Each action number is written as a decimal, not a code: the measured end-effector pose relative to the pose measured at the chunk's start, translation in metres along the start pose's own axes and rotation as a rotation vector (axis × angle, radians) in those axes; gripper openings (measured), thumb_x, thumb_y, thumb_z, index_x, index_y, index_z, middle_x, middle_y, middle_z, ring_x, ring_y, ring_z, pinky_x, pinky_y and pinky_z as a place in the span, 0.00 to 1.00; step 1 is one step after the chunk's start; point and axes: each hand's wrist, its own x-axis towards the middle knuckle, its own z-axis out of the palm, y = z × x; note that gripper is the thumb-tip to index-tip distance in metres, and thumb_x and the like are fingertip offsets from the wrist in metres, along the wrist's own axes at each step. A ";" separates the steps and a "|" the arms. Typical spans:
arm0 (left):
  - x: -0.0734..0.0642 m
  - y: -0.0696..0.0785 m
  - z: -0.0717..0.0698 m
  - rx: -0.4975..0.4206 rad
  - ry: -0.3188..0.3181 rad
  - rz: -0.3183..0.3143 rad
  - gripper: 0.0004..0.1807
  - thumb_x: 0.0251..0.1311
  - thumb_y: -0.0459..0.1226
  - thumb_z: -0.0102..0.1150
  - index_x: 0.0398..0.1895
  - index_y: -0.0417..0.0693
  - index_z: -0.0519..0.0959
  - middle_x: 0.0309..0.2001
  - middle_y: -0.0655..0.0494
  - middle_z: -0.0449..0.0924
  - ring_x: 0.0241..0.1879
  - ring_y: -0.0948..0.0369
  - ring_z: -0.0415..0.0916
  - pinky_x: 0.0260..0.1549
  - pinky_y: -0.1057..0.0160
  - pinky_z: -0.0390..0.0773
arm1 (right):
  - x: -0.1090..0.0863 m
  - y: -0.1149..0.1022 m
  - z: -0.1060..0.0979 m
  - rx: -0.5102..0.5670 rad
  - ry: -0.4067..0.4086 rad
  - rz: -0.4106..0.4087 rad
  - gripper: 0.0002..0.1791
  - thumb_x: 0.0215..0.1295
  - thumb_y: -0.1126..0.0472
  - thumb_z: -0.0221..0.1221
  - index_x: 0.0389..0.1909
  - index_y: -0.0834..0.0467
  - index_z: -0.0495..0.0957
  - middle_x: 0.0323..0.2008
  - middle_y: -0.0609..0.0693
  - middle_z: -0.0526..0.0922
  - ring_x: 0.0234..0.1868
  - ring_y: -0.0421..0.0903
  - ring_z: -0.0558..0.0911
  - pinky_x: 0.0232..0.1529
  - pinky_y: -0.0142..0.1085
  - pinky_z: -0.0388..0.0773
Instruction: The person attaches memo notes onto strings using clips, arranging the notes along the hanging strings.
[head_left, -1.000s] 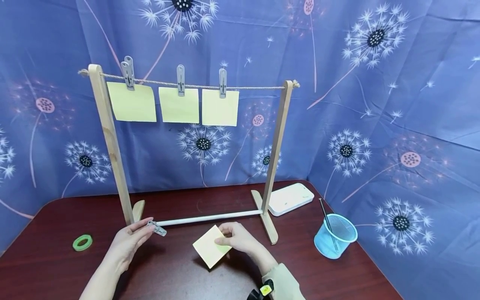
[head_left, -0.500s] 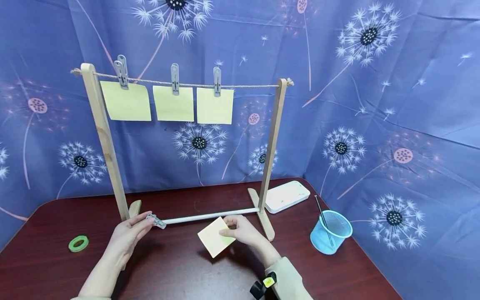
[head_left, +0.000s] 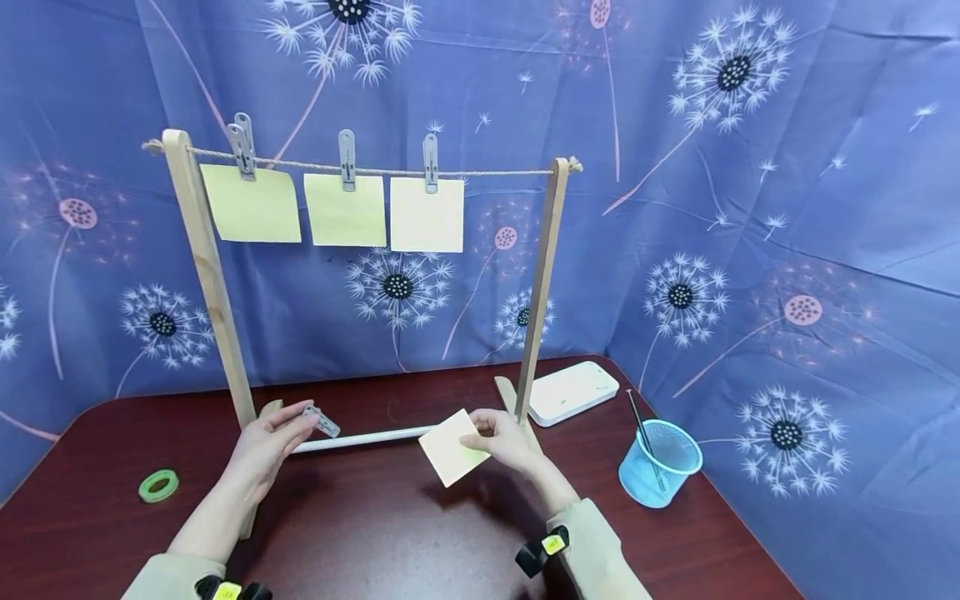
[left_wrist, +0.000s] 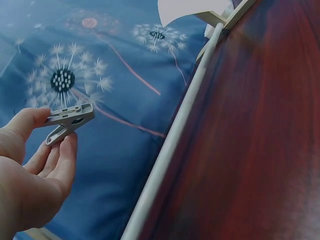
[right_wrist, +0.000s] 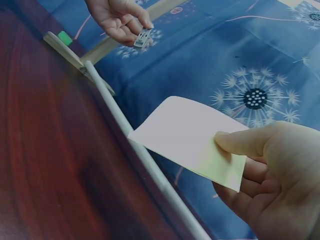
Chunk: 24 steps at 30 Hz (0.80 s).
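Observation:
Between thumb and fingers, my left hand point(head_left: 262, 446) pinches a grey clothespin point(left_wrist: 70, 120) by its handle ends, above the left end of the rack's bottom bar. A yellow sticky note point(head_left: 452, 447) is gripped at its right corner by my right hand point(head_left: 506, 442), thumb on top and fingers beneath; the right wrist view shows this sticky note point(right_wrist: 190, 137) curving slightly. Ahead stands a wooden rack point(head_left: 210, 283) with a rope point(head_left: 510, 173) across its top. Three yellow notes hang from the rope under grey clothespins, the rightmost hanging note point(head_left: 427, 217) near mid-rope.
On the dark red table point(head_left: 360, 525), a green tape ring point(head_left: 158, 486) lies at the left. A white box-like object point(head_left: 573, 392) sits behind the rack's right foot. Further right is a blue mesh cup point(head_left: 652, 475) holding a thin dark stick. A blue dandelion-print curtain point(head_left: 675, 167) hangs behind.
Both hands have risen and moved forward, the right hand also rightward, carrying the note. The clothespin stays in the left hand. The camera view has shifted slightly.

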 end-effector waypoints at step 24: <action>0.011 0.101 0.072 0.388 -0.087 0.215 0.33 0.63 0.46 0.63 0.68 0.43 0.69 0.66 0.41 0.71 0.64 0.54 0.70 0.66 0.50 0.65 | 0.015 -0.057 -0.068 -0.001 0.406 0.013 0.13 0.64 0.68 0.62 0.46 0.72 0.78 0.39 0.67 0.85 0.29 0.34 0.78 0.36 0.28 0.74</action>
